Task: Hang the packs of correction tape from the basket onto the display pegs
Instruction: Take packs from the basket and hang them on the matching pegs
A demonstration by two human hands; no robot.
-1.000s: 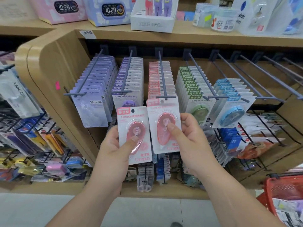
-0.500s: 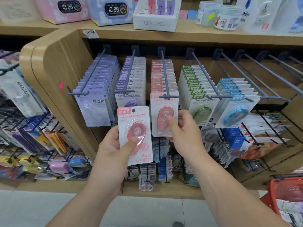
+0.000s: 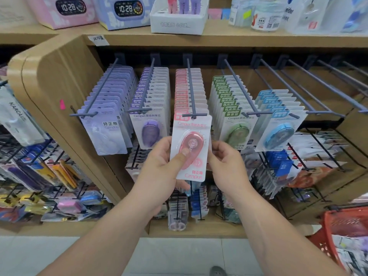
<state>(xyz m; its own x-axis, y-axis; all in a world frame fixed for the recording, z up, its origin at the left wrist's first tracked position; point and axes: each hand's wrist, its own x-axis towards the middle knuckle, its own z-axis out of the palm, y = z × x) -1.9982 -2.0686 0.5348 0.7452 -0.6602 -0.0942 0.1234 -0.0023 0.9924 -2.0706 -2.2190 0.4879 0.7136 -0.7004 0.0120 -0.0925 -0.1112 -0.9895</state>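
Note:
My left hand [image 3: 159, 168] grips a pink correction tape pack [image 3: 191, 146], thumb pressed on its blister. The pack's top edge sits at the tip of the pink row's peg [image 3: 191, 92], in front of the hanging pink packs [image 3: 189, 90]. Whether its hole is over the peg tip is unclear. My right hand [image 3: 225, 164] pinches the pack's right edge. Rows of lilac [image 3: 107, 108], purple [image 3: 149, 108], green [image 3: 231, 108] and blue packs [image 3: 278, 116] hang on neighbouring pegs. The red basket [image 3: 338, 222] shows at the lower right with more packs inside.
Bare pegs [image 3: 310, 90] jut out to the right of the blue row. Lower pegs [image 3: 179, 206] carry other stationery under my hands. A wooden side panel [image 3: 51, 92] curves at the left, with more racks beyond. Boxed clocks [image 3: 123, 10] stand on the top shelf.
The pack my right hand held now hangs on the pink peg. My left hand has carried its pack right and up to that peg's tip, and my right hand has shifted onto its edge.

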